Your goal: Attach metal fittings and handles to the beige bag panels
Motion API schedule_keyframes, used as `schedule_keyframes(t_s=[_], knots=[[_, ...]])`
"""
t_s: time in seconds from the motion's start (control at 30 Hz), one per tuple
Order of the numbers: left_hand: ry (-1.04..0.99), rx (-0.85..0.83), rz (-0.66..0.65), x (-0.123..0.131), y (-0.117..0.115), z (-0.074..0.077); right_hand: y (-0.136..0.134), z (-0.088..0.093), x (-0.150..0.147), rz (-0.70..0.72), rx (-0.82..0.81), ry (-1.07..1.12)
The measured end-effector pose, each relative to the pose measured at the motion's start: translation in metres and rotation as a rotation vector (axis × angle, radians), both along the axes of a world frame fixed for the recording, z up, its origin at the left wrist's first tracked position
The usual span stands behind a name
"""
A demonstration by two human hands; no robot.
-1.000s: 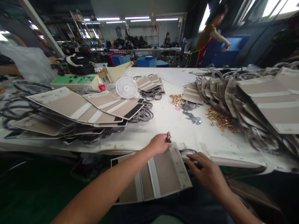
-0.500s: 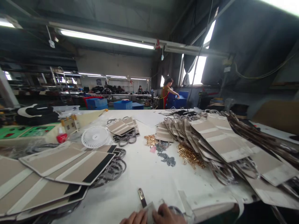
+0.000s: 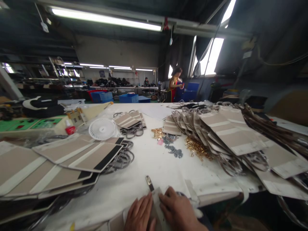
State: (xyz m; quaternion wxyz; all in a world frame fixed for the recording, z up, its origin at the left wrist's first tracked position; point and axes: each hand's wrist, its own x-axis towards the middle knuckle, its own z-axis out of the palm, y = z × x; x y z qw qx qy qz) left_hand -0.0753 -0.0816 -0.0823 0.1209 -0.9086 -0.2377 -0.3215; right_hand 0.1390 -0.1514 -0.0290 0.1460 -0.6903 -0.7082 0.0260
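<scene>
At the near edge of the table, my left hand (image 3: 139,213) lies with its fingers stretched out on a beige panel (image 3: 116,223). My right hand (image 3: 178,207) has curled fingers and pinches the edge of a pale, flat flap (image 3: 158,203) between the two hands. A dark tab with a gold metal fitting (image 3: 149,183) sticks out beyond my left fingertips. Behind my right hand a dark rounded piece (image 3: 181,194) shows in part. My palms hide much of the work.
Stacked beige panels with looped handles lie left (image 3: 79,154) and right (image 3: 233,128). Gold metal pieces (image 3: 197,148) and grey small parts (image 3: 174,151) are heaped mid-table. A white fan (image 3: 102,129) and a red-based bottle (image 3: 70,127) stand left. A person (image 3: 175,85) stands far back.
The camera view has tilted down, so more of both hands and the pale flap shows. The far person's arm has drawn in from its outstretched position.
</scene>
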Motion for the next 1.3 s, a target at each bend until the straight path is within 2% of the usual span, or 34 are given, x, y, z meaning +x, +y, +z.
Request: schedule_keyframes(t_s=[0.07,0.13,0.2,0.3,0.57,0.87,1.2,1.3], knots=[[0.035,-0.180,0.064,0.000,-0.017,0.019,-0.008,0.011,0.001,-0.010,-0.050,0.050],[0.092,-0.367,0.055,0.003,-0.029,0.034,-0.012,0.017,0.003,-0.008,-0.079,0.065],[0.122,-0.492,0.056,0.007,-0.034,0.041,-0.013,0.018,0.005,0.001,-0.110,0.059],[0.129,-0.573,0.082,0.010,-0.037,0.045,-0.014,0.016,0.007,0.024,-0.131,0.044],[0.102,-0.590,0.071,0.011,-0.038,0.049,-0.015,0.011,0.009,0.074,-0.106,-0.045],[0.096,-0.534,0.066,0.008,-0.034,0.044,-0.009,0.022,0.009,0.164,-0.156,-0.140],[0.062,-0.442,0.053,0.005,-0.031,0.037,0.003,0.033,0.013,0.237,-0.141,-0.055],[0.025,-0.422,0.044,0.002,-0.031,0.032,0.022,0.038,0.036,0.142,-0.105,0.070]])
